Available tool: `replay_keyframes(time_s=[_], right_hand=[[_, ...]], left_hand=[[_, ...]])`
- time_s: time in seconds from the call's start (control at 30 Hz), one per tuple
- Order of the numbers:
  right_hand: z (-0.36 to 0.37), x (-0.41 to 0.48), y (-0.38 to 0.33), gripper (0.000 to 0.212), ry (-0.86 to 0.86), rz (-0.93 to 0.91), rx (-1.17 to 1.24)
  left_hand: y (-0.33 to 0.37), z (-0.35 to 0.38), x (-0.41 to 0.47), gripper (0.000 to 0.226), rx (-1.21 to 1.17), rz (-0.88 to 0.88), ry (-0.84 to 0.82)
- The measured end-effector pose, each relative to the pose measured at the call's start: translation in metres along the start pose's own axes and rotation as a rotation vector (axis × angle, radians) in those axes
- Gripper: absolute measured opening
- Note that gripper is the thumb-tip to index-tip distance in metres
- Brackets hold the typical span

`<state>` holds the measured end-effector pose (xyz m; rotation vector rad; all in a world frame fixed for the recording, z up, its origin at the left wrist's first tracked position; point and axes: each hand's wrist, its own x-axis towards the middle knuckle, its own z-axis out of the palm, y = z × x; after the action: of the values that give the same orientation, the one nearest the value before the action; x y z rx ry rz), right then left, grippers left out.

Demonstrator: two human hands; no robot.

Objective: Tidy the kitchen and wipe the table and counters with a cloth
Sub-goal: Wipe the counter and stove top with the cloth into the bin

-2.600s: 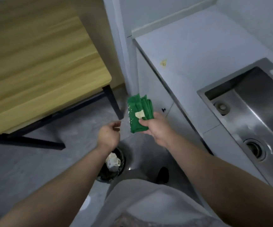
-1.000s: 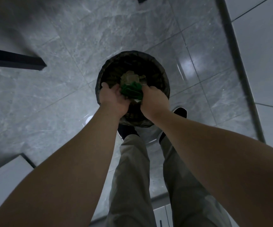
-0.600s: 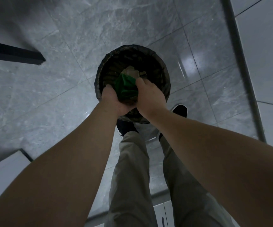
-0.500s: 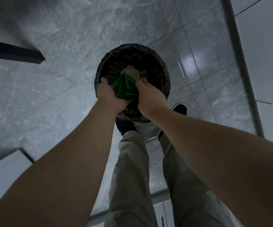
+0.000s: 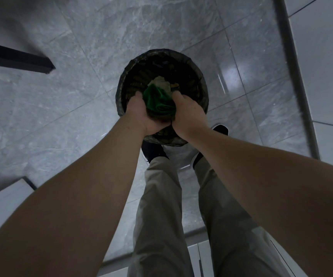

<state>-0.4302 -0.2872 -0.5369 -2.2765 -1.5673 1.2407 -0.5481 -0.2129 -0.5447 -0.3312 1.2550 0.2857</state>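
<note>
Green cloth (image 5: 157,102), one, bunched between two hands, left hand (image 5: 141,114) and right hand (image 5: 187,114) both gripping it, above one black bin (image 5: 199,76), crumpled paper (image 5: 161,83) inside

The scene is dim, with a cool grey cast. The brightest spot is a soft white glare on the glossy floor (image 5: 234,69), to the right of the fingers (image 5: 178,96) and beyond them. Under the fingers the inside of the bin (image 5: 199,82) sinks to near black, and the green cloth (image 5: 157,100) loses detail in its lower folds. The forearms (image 5: 101,196), nearer the camera than the fingers, look murky and underexposed. Wide-angle distortion bows the grout lines and the dark strip (image 5: 295,76) far to the right, and the corners are soft.
</note>
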Motion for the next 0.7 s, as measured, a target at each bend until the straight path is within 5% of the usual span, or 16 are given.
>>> replay_keyframes(time_s=[0.17,0.33,0.47,0.57,0.7], right_hand=[[0.000,0.001,0.003,0.035,0.028,0.083,0.021],[0.002,0.003,-0.003,0.025,0.013,0.056,0.035],[0.000,0.004,0.004,0.038,0.006,0.129,0.053],[-0.006,0.010,0.004,0.037,0.014,0.155,0.156],[-0.006,0.019,-0.001,0.033,0.034,0.419,0.645]], left_hand=[[0.007,0.003,-0.001,0.072,-0.146,0.278,0.062],[-0.014,0.006,-0.001,0.082,-0.030,0.078,-0.005],[-0.005,0.019,-0.011,0.070,-0.106,0.268,0.010],[-0.015,0.011,-0.006,0.065,0.066,0.342,0.059],[-0.042,-0.007,0.006,0.067,0.510,0.274,0.283]])
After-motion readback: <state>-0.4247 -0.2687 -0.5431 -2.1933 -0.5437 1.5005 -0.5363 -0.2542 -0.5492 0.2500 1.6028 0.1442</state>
